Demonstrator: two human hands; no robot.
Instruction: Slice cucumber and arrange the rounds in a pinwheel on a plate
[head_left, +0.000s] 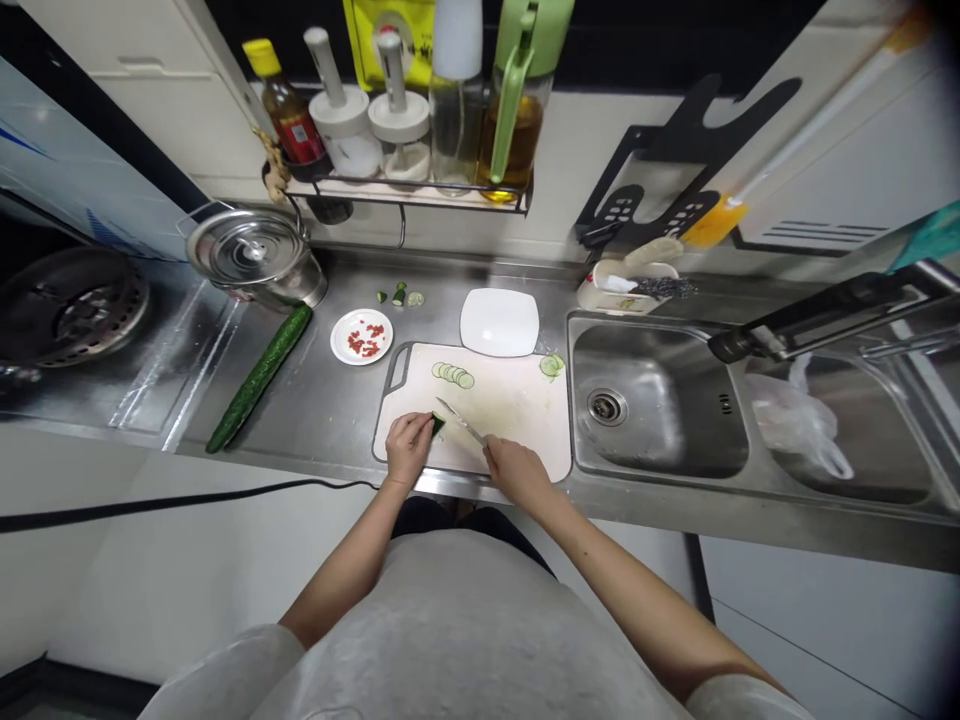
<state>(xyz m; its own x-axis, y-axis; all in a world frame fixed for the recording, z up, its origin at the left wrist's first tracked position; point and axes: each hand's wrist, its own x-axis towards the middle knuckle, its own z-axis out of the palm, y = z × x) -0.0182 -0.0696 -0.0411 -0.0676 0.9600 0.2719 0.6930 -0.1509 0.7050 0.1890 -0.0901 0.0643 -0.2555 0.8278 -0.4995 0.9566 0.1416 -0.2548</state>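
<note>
My left hand [409,445] is closed over a short piece of cucumber [437,424] on the white cutting board [517,420]. My right hand [516,472] grips the handle of a knife [459,418], its blade angled up-left with the tip close to the cucumber piece. A row of thin cucumber slices [453,374] lies at the board's far left. Two more slices [552,365] sit at its far right corner.
A whole cucumber [260,377] lies on the steel counter left of the board. A small dish of red chopped bits [361,336], an empty white square plate [499,321], cucumber ends [400,295], a lidded pot [251,253], a sink [652,405] and a condiment rack [409,190] surround it.
</note>
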